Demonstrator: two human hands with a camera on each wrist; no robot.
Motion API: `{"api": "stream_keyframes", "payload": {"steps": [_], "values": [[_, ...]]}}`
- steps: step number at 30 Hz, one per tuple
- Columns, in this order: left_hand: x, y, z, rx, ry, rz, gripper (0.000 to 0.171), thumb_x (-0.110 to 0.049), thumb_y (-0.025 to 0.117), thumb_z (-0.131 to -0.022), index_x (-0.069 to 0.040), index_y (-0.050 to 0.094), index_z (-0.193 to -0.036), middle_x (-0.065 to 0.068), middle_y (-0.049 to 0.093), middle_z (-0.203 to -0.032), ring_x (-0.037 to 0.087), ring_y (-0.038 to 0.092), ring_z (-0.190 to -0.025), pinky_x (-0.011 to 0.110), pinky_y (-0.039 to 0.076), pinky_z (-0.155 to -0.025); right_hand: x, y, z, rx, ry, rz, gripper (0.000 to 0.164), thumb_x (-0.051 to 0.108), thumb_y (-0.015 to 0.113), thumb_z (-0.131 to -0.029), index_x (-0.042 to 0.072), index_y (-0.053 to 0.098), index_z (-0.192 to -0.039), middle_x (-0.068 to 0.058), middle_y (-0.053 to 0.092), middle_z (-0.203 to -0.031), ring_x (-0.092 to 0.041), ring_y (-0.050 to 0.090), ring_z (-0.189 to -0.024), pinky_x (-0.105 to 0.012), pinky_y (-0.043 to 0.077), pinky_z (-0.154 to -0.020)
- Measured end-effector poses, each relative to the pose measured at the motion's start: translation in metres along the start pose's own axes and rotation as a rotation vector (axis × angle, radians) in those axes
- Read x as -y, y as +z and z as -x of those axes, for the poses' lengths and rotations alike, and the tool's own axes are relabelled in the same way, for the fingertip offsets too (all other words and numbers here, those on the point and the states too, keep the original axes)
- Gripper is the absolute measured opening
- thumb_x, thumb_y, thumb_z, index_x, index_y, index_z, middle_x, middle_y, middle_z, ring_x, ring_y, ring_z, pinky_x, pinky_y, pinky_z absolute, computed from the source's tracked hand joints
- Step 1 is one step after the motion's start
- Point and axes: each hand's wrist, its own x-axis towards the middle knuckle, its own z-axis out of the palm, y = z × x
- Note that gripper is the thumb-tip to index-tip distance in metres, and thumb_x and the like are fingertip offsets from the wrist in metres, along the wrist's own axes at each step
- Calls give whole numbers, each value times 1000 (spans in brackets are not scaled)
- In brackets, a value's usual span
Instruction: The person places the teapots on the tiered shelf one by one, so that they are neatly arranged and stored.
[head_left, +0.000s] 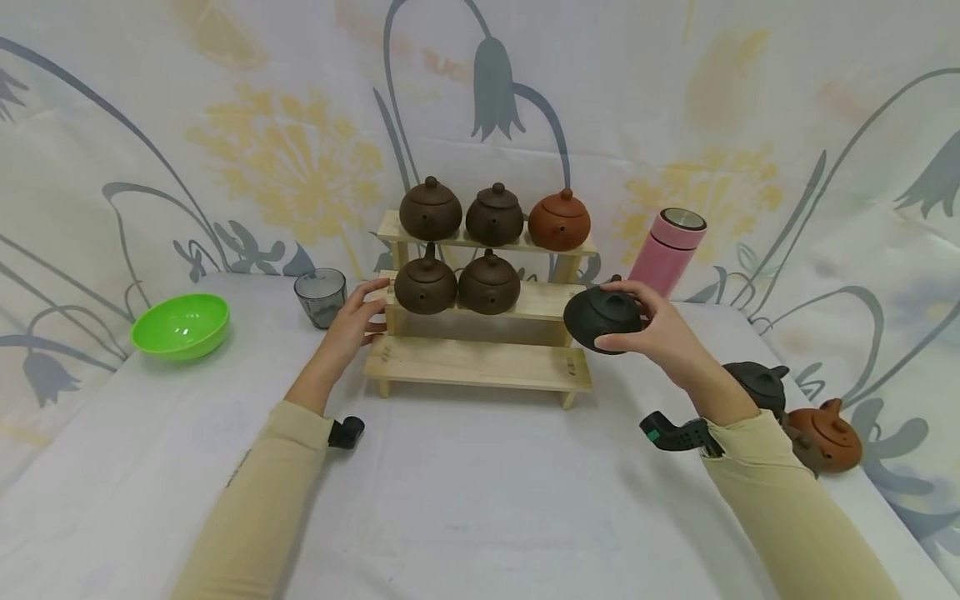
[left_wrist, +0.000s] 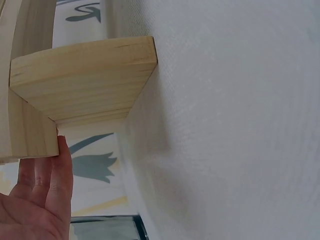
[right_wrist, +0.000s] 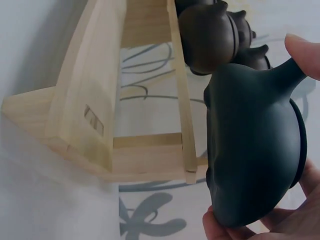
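Fingers of the right hand (head_left: 663,329) grip a black teapot (head_left: 596,315), held at three o'clock beside the three-tier wooden stand (head_left: 480,360). At nine, the left hand (head_left: 348,325) touches the stand, fingers straight. Five clay teapots (head_left: 490,285) fill it; a pink thermos (head_left: 662,262) stands toward two.

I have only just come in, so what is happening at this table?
A person's right hand holds a black teapot near the right end of the middle shelf of a wooden stand. The left hand touches the stand's left end. Three teapots stand on the top shelf and two on the middle one. More teapots are at the table's right side. A bowl and a glass stand to the left.
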Motion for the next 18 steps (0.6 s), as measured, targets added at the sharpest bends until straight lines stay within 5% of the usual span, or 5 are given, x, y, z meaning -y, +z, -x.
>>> {"api": "stream_keyframes", "payload": {"steps": [18], "values": [[-1, 0, 2, 1, 4, 2, 48, -31, 36, -101, -21, 27, -147, 23, 39, -132, 38, 49, -109, 46, 36, -92, 7, 25, -42, 127, -53, -21, 68, 4, 77, -73, 7, 44, -133, -16, 43, -131, -29, 47, -113, -34, 41, -88]]}}
